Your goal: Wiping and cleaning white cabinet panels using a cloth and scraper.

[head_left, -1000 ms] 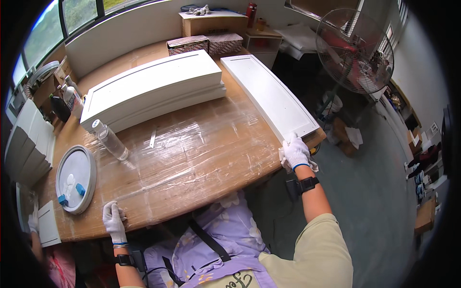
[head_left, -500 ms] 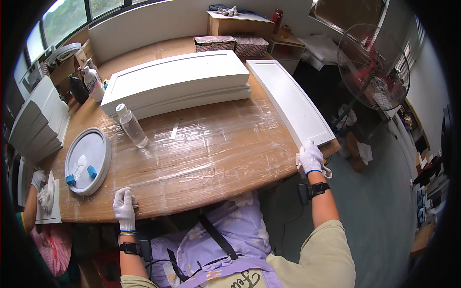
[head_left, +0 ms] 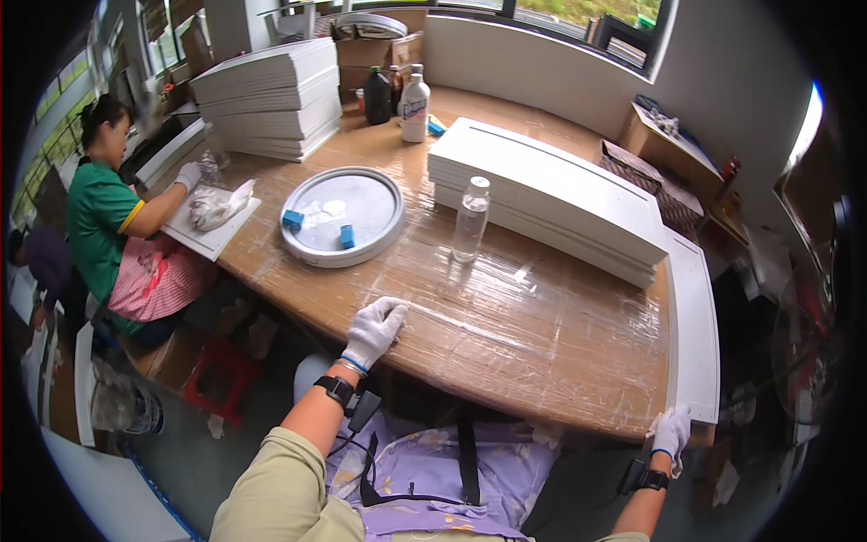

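Note:
My left hand [head_left: 375,327], in a white knit glove, rests at the table's front edge with its fingers curled inward; whatever they may hold is hidden. At the right end of the table, my right hand [head_left: 669,428], also gloved, is closed around a whitish cloth at the near end of a long white panel [head_left: 694,316]. That panel lies along the table's right edge. A clear bottle with a white cap [head_left: 470,221] stands between my left hand and a stack of white panels [head_left: 551,185]. Left of the bottle lies a round grey lid [head_left: 361,194] with two blue blocks [head_left: 347,237] and white liquid on it.
The brown table [head_left: 542,352] is covered in clear film. Another stack of panels [head_left: 271,95] stands far left, beside a white bottle [head_left: 414,113] and a dark bottle [head_left: 377,98]. A co-worker in a green shirt [head_left: 104,208] sits left, wiping a panel. A red stool [head_left: 217,379] is below.
The view has swung left, bringing the co-worker and the far-left stack fully into sight. My left hand stays at the table edge, and my right hand stays at the panel's near end.

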### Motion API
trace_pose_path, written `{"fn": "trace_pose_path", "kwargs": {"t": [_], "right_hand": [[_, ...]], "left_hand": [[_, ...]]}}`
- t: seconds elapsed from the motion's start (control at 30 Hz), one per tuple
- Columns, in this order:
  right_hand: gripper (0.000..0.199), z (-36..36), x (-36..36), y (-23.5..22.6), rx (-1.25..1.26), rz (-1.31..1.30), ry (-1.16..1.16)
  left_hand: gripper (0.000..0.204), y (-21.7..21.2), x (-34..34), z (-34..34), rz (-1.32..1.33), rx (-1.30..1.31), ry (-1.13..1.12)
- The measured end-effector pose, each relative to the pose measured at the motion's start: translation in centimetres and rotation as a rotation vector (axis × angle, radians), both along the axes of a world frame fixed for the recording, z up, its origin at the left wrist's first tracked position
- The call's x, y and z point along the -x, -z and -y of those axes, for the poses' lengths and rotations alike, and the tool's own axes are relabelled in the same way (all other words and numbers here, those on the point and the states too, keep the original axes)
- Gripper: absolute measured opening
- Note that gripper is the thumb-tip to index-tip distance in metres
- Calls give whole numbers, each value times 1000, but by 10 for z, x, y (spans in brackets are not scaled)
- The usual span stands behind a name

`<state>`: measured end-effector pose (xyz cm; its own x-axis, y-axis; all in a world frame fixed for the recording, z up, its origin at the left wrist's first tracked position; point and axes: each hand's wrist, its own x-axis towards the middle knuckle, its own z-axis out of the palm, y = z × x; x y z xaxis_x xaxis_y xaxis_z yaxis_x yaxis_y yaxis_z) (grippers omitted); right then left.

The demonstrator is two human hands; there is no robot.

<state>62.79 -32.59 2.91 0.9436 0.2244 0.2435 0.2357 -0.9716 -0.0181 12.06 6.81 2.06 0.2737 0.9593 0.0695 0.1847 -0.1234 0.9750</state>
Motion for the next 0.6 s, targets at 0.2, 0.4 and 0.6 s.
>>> {"fn": "trace_pose_path", "kwargs": {"t": [0.2,0.4,0.6], "right_hand": [[23,4,-10,5,-30,7,-102],[21,4,-36,8,11,8,-126],[21,-91,-100,-19,1023,110,-370]], "left_hand": [[22,-15,-1,7,-77,53,3],[24,-19,-5,2,-73,41,68],[24,-11,1,-6,68,126,69]]}}
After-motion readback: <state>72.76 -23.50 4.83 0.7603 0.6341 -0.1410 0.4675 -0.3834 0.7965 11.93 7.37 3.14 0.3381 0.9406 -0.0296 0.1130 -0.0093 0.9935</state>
